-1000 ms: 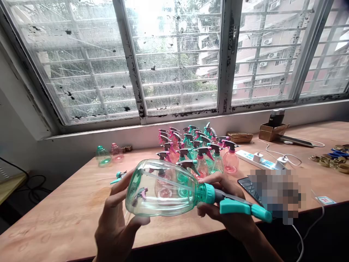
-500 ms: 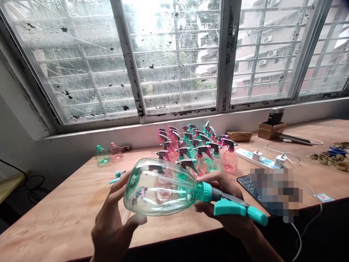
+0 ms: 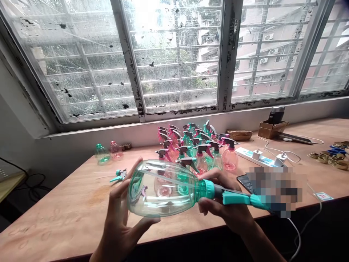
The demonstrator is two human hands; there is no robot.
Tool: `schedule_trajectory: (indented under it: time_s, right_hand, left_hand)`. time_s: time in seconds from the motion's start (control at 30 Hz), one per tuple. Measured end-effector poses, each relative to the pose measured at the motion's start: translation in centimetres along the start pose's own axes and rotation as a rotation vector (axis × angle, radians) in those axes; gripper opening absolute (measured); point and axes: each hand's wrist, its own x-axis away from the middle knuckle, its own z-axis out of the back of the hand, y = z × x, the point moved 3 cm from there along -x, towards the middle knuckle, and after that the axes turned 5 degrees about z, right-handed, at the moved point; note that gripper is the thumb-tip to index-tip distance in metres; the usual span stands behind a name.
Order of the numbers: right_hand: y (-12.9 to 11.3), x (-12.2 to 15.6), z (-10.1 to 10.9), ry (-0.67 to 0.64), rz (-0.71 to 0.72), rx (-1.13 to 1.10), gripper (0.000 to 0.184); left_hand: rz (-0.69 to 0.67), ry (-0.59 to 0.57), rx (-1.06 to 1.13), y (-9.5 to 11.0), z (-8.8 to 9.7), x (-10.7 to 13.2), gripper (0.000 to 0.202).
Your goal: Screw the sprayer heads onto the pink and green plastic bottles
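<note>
Spray bottle [image 3: 166, 189], clear green, is lying sideways in the air above the near edge of the tabletop [image 3: 68, 214]. The left hand [image 3: 120, 222] is cupping its rounded base, grip closed on it with the thumb underneath. The right hand [image 3: 231, 213] is wrapping its grip around the neck by the teal collar, the teal trigger head [image 3: 237, 198] sticking out past the fingers. Assembled pink and green sprayers [image 3: 201, 153] are standing clustered near the far edge, a loose trigger [image 3: 118, 175] lying beside them toward the left edge
</note>
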Motion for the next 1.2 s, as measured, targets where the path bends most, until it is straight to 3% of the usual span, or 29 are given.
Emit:
schedule_trajectory:
  time_s: [0.13, 0.33, 0.47, 0.6, 0.77, 0.87, 1.0, 1.07, 1.2]
  right_hand:
    - [-0.5, -0.2, 0.7, -0.018, -0.001, 0.105, 0.032]
    - [-1.8, -0.4, 0.7, 0.005, 0.345, 0.485, 0.039]
    - [-1.6, -0.2, 0.1, -0.015, 0.431, 0.519, 0.039]
    - [-1.5, 0.2, -0.4, -0.033, 0.527, 0.483, 0.041]
    - [-1.8, 0.5, -0.7, 0.040, 0.501, 0.489, 0.038]
    - [-2.0, 0.5, -0.4, 0.056, 0.467, 0.503, 0.036]
    - [-2.1, 0.2, 0.5, 0.072, 0.366, 0.427, 0.031]
    - [-2.0, 0.0, 0.9, 0.065, 0.294, 0.385, 0.031]
    - [-1.8, -0.2, 0.9, 0.033, 0.254, 0.396, 0.031]
  left_hand:
    - [0.087, 0.068, 0.042, -0.4, 0.0, 0.3, 0.073]
    - [0.162, 0.028, 0.132, 0.3, -0.3, -0.5, 0.076]
    - [0.263, 0.065, 0.082, 0.2, 0.1, -0.4, 0.084]
    - [0.220, 0.042, -0.047, 0.1, 0.4, -0.6, 0.079]
    - [0.159, -0.032, -0.081, -0.2, 0.8, -0.6, 0.065]
    - [0.050, -0.088, -0.145, -0.7, 1.2, -0.1, 0.056]
    - [-0.110, -0.156, -0.206, 0.0, 1.0, 0.1, 0.065]
    - [-0.057, -0.201, -0.195, 0.2, 0.5, 0.1, 0.072]
    - [0.046, -0.154, -0.162, 0.2, -0.1, 0.6, 0.090]
